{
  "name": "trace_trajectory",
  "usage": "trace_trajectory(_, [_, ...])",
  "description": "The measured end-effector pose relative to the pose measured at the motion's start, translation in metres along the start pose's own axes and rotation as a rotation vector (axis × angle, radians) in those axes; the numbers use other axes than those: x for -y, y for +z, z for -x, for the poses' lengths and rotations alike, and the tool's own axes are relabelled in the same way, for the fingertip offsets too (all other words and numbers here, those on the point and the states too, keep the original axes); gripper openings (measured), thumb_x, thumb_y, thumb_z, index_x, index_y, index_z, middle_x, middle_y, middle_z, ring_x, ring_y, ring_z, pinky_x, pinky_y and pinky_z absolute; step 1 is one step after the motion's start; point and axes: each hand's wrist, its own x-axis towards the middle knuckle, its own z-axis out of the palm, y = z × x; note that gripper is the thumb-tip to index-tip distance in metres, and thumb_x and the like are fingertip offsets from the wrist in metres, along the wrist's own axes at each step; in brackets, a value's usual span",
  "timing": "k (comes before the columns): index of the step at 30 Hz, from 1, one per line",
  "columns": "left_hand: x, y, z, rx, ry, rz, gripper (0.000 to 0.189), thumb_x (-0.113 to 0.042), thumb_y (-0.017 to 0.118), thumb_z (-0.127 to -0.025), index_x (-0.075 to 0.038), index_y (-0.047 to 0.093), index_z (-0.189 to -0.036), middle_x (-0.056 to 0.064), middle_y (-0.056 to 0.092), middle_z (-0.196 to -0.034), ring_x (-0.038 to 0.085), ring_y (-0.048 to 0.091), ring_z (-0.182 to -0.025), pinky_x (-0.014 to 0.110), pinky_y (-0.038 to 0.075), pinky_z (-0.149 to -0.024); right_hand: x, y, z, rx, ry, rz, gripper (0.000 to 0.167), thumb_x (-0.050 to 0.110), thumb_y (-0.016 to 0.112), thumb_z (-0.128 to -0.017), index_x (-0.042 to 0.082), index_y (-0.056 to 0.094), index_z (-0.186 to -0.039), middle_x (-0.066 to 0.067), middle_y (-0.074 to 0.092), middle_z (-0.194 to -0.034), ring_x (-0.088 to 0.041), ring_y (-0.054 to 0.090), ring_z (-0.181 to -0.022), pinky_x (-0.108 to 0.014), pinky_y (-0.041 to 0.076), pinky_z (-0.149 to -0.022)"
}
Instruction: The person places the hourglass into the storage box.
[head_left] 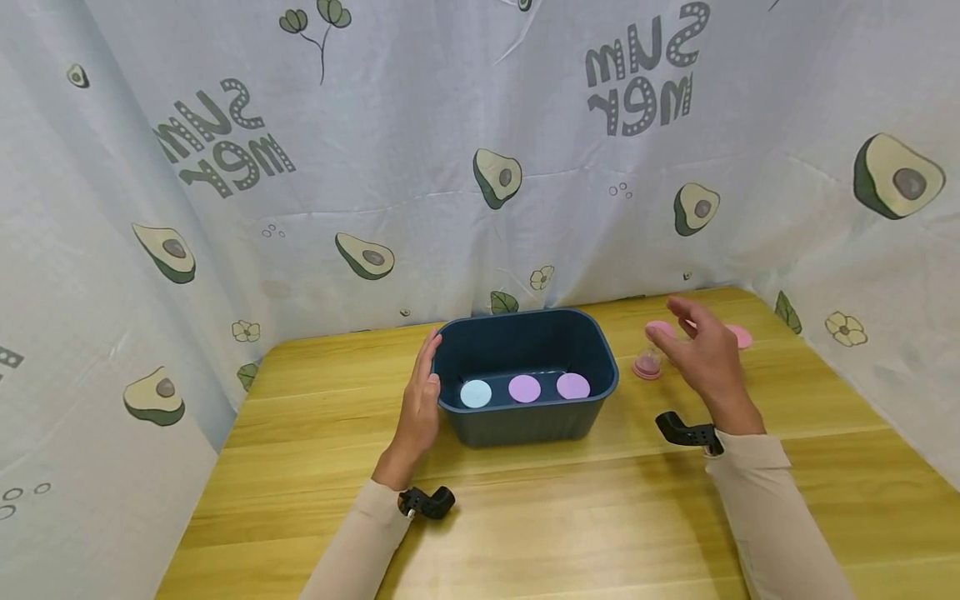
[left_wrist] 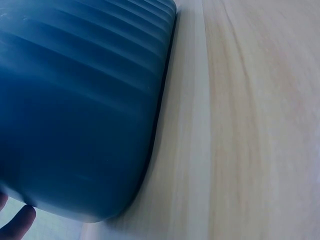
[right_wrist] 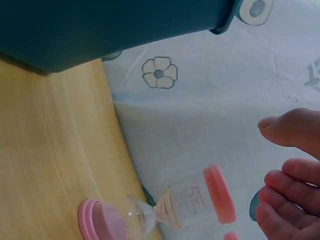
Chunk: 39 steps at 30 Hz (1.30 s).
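Observation:
A dark blue plastic bin (head_left: 498,425) stands on the table, with one light blue disc (head_left: 476,393) and two purple discs (head_left: 524,388) showing inside. My left hand (head_left: 418,408) lies along the bin's left side, its fingers fairly straight against the wall near the rim. To the right of the bin stands a sand timer (right_wrist: 187,202) with pink end caps, clear glass and a printed 5. Just beside this timer is my right hand (head_left: 705,354), thumb and fingers apart, holding nothing; in the right wrist view a gap separates them.
Behind my right hand, another pink round piece (head_left: 740,336) shows, partly hidden. The wooden table (head_left: 315,467) backs onto a pale curtain (head_left: 420,167) printed with avocados. A black wrist camera (head_left: 427,502) sits on each forearm.

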Motion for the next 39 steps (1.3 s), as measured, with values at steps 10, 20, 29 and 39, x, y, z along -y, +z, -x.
trace_trajectory(10, [0.000,0.000,0.000,-0.004,0.012,0.012,0.055,-0.024,0.023,-0.100,-0.007,0.026,-0.152,0.005,0.020,-0.160,0.027,0.020,-0.145,0.059,0.023,-0.111,-0.009,0.005,0.000,-0.021,-0.002,0.031,0.054,0.018,0.072,-0.086,-0.006,0.053,-0.131,-0.025,0.056,-0.130,-0.040,0.053,-0.120,-0.045,0.040,-0.101])
trace_trajectory(20, [-0.001,0.001,0.000,-0.006,0.008,0.039,0.054,-0.011,0.026,-0.097,-0.003,0.027,-0.150,0.017,0.021,-0.157,0.033,0.020,-0.144,0.060,0.021,-0.111,-0.016,0.004,-0.002,0.012,0.030,0.056,0.057,0.021,0.071,-0.087,-0.009,0.050,-0.131,-0.028,0.054,-0.130,-0.044,0.052,-0.120,-0.051,0.040,-0.096])
trace_trajectory(29, [0.002,0.000,0.001,-0.004,0.009,0.004,0.056,-0.022,0.023,-0.098,-0.007,0.026,-0.152,0.005,0.020,-0.160,0.025,0.020,-0.145,0.058,0.021,-0.112,-0.020,0.004,-0.001,0.072,0.100,0.082,0.064,0.028,0.068,-0.089,-0.011,0.046,-0.135,-0.031,0.051,-0.132,-0.047,0.050,-0.121,-0.054,0.041,-0.096])
trace_trajectory(39, [0.002,0.000,0.000,-0.002,0.009,0.008,0.055,-0.024,0.023,-0.099,-0.007,0.026,-0.151,0.000,0.019,-0.160,0.021,0.019,-0.145,0.054,0.021,-0.114,-0.024,0.008,0.001,0.095,0.152,0.137,0.067,0.032,0.067,-0.089,-0.012,0.045,-0.134,-0.034,0.052,-0.128,-0.049,0.054,-0.113,-0.056,0.045,-0.094])
